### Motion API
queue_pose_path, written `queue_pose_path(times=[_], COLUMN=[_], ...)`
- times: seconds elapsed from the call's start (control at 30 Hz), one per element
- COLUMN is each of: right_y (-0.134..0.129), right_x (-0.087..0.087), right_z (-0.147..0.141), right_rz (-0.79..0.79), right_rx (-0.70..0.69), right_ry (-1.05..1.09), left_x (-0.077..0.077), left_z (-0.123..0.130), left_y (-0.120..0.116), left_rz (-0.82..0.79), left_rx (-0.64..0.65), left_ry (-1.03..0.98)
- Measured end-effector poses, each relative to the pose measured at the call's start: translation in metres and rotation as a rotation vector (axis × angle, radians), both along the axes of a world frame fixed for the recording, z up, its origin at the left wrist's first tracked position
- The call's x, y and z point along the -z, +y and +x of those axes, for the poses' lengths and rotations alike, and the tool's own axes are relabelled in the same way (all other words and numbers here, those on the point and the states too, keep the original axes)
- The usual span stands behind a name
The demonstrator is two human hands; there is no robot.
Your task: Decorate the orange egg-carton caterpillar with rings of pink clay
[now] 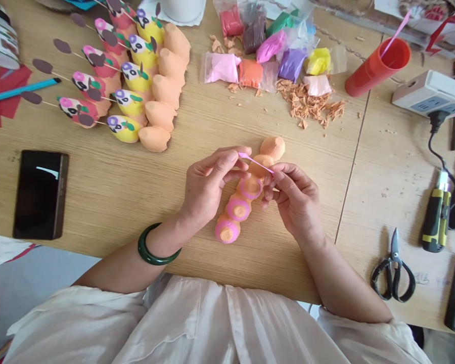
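Note:
A thin strand of pink modelling clay (257,161) is stretched between my two hands, broader at its left end. My left hand (212,174) pinches that broad end between thumb and fingertips. At the strand's thin right end, my right hand (293,194) is closed in a pinch. Below both hands lies an orange strip of joined egg-carton-like bumps (272,147), slanting across the table. Pink clay covers the sides of its two nearest bumps (227,229), leaving their tips orange. A pink ring (251,187) circles the middle bump, which my fingers partly overlap.
Decorated bump rows (129,103) stand at upper left, above a phone (40,194). Bagged coloured clay (222,68) and orange shavings (307,101) lie at the back. A red cup (377,65), power strip (434,93), cutter (435,215) and scissors (393,270) are on the right.

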State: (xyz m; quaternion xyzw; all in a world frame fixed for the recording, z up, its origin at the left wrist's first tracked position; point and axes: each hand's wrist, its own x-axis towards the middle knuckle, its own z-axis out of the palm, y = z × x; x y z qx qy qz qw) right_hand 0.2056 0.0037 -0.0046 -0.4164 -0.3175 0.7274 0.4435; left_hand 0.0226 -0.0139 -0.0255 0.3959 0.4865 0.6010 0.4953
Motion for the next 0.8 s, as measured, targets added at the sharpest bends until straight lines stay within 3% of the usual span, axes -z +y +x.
queue_pose_path(times=[0.23,0.43,0.57,0.8], right_y=[-0.002,-0.005,-0.008,-0.011], right_x=[-0.009,-0.015,-0.016,-0.013], right_z=[0.001,0.000,0.001,-0.001], right_rz=[0.114,0.140,0.165,0.189], right_rx=[0.058,0.022,0.018,0.009], right_ry=[-0.055,-0.056,-0.064,-0.130], left_x=[0.008,-0.005,-0.012,-0.011], left_z=[-0.003,0.000,-0.002,-0.002], left_y=[-0.001,-0.008,-0.007,-0.003], left_rz=[0.072,0.199,0.383,0.474], left_rx=[0.001,0.040,0.032,0.033], left_ry=[0.147,0.364,0.561,0.636])
